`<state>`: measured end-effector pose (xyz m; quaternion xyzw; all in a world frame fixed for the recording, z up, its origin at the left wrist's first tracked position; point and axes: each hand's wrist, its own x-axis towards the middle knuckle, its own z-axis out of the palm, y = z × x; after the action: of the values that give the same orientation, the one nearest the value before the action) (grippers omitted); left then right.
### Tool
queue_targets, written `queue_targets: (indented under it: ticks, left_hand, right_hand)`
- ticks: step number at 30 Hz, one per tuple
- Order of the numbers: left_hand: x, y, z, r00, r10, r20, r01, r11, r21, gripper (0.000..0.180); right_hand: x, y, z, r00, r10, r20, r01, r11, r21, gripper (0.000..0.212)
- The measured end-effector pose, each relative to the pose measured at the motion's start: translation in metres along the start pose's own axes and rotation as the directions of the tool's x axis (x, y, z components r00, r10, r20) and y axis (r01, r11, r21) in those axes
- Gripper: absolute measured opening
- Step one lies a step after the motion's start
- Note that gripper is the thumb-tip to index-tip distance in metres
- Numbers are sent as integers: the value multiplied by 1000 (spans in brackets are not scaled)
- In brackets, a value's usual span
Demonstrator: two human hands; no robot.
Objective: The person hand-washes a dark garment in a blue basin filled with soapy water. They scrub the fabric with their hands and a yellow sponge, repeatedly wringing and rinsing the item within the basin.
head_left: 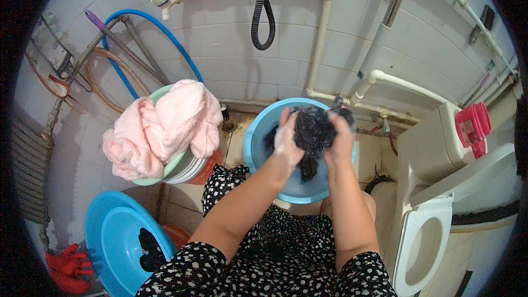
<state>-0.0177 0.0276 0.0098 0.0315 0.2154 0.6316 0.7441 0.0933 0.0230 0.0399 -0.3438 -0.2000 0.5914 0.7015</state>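
Over a light blue basin (pixel 253 157) on the floor, my two hands squeeze a wet black cloth (pixel 313 131) between them. My left hand (pixel 287 142) presses it from the left, with suds on the fingers and wrist. On the opposite side my right hand (pixel 342 142) grips the same bundle, its fingers curled toward the far side. Part of the black fabric hangs down toward cloudy, soapy water in the basin. What kind of garment it is, I cannot make out.
Pink towelling (pixel 184 113) is heaped in a pale green basin on a red bucket (pixel 208 169) at left. Nearer stands a bright blue basin (pixel 104 220) with a black cloth (pixel 151 250). Red gloves (pixel 69 268) hang beside it. A toilet (pixel 410 242) stands right; pipes (pixel 324 33) line the tiled wall.
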Motion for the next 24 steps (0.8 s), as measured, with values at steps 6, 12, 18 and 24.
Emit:
queue_targets:
  ticks: [6,12,18,24]
  left_hand:
    - [2,22,19,953,285,98,-301,923,241,60]
    - [-13,-26,4,990,134,44,-141,939,314,36]
    - [6,26,9,993,53,102,-90,912,399,60]
    - [16,62,17,965,40,259,-175,833,525,55]
  right_hand:
    - [-49,23,8,597,-250,762,798,88,-596,64]
    - [6,12,-9,963,-119,240,259,645,-719,52]
    - [-29,21,-9,912,31,409,263,722,-640,58]
    - [14,30,-58,898,175,404,320,371,-872,84]
